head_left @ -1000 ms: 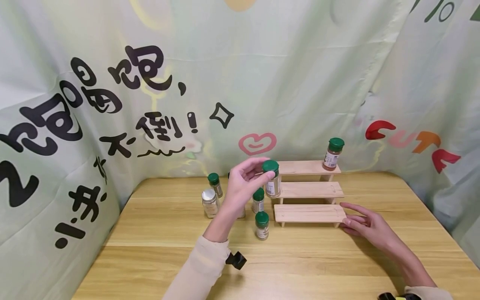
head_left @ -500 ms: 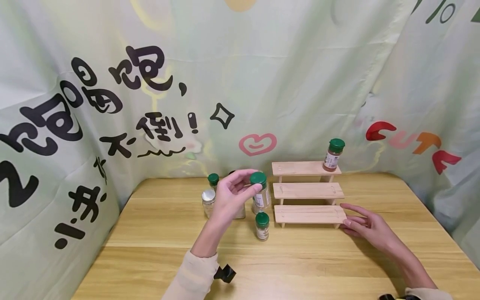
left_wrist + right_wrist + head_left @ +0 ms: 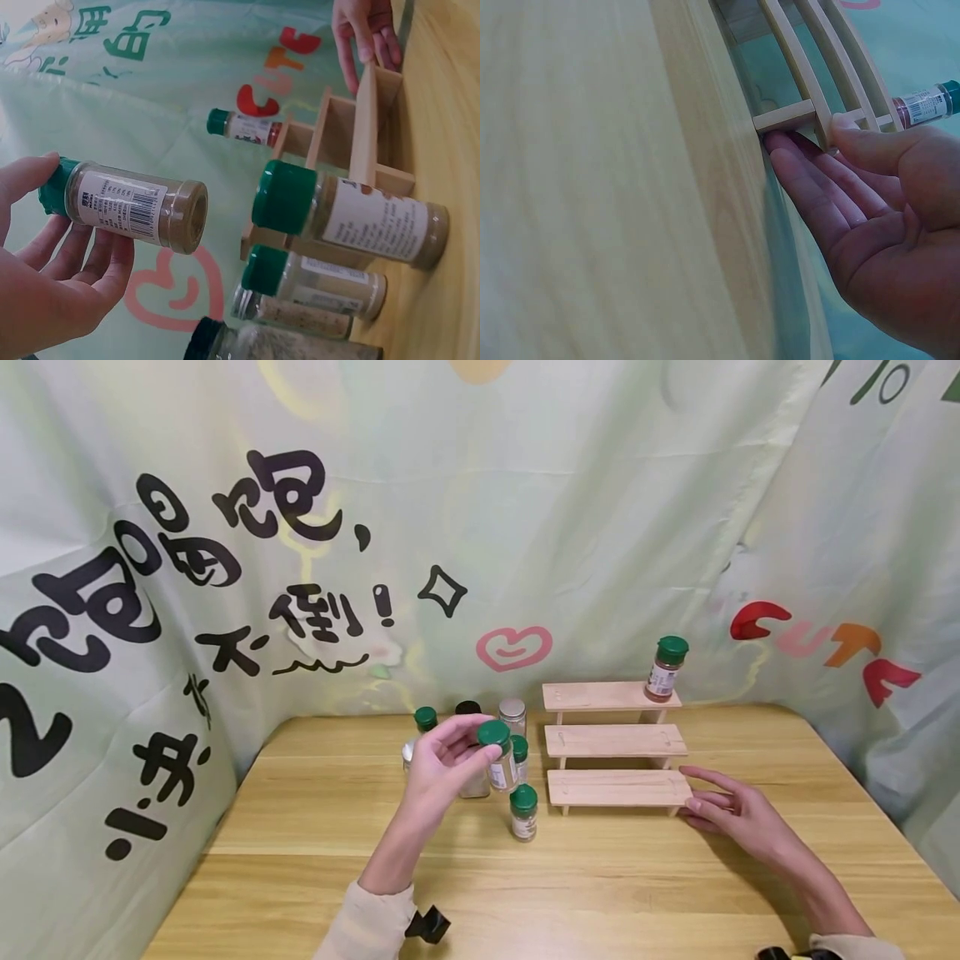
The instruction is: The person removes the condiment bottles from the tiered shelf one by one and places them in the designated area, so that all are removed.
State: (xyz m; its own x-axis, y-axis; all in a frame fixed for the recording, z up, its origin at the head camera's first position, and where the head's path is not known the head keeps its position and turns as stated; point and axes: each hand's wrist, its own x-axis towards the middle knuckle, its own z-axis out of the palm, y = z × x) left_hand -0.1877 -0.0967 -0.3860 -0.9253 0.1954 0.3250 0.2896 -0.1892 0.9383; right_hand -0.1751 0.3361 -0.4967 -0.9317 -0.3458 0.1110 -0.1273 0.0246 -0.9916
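My left hand [image 3: 438,777] pinches a green-capped spice jar [image 3: 504,772] by its cap, thumb on one side and fingers on the other. In the left wrist view this jar [image 3: 124,204] shows brown powder and a white barcode label. It hangs in the air among the standing jars. My right hand [image 3: 738,817] holds the right end of the lowest step of a three-tier wooden shelf [image 3: 618,788]. In the right wrist view its thumb lies on the board's edge and its fingers are beside the leg. One green-capped jar [image 3: 663,670] with reddish contents stands on the top step, at the right.
Left of the shelf stand several jars: a small green-capped jar [image 3: 523,814] in front, another green-capped jar [image 3: 521,760] behind it, a silver-capped jar [image 3: 513,717], a black-capped jar [image 3: 472,785] and a green-capped one [image 3: 425,719]. A printed curtain [image 3: 600,527] hangs behind the wooden table [image 3: 600,893].
My left hand has carried the spice jar leftward and down, away from the shelf, uncovering the silver-capped jar at the back. The right hand stays at the shelf's end.
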